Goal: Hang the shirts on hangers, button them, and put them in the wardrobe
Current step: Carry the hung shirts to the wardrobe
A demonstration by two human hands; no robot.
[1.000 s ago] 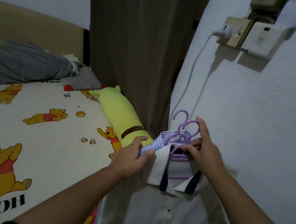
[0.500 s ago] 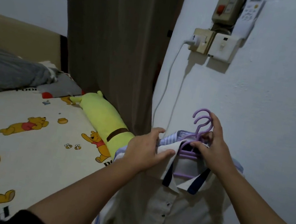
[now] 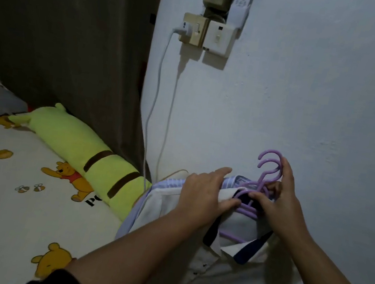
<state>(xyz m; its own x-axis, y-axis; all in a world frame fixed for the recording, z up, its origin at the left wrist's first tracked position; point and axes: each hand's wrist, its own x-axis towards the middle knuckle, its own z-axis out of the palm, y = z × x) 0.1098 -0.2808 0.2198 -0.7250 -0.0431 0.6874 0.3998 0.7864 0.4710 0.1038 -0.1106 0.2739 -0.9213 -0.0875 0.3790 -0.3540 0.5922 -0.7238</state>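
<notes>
1. The white button-front shirt with a dark navy-lined collar [image 3: 223,269] hangs in the air beside the pale wall [image 3: 319,113], just off the right edge of the bed with the cartoon-bear sheet [image 3: 12,213]. A blue-and-white striped shirt [image 3: 231,181] sits right behind it.
2. Both shirts ride on lilac plastic hangers [image 3: 248,210]; the hooks [image 3: 269,164] bunch together above the collars.
3. The right hand [image 3: 277,199] pinches the hanger necks just under the hooks, thumb in front, fingers behind. This grip seems to carry the load.
4. The left hand [image 3: 205,193] lies on the white collar, thumb tucked against the hanger's top bar, forefinger stretched over the striped collar. It is more a steadying press than a firm grip.
5. Likely handling: the cloth is soft, light and limp, and would slide off smooth plastic if tilted. The hangers look stiff but thin.
6. Best hold is probably the hook stems, kept level; pulling on fabric would skew the shoulders.
7. The placket buttons [image 3: 202,264] look small.
</notes>
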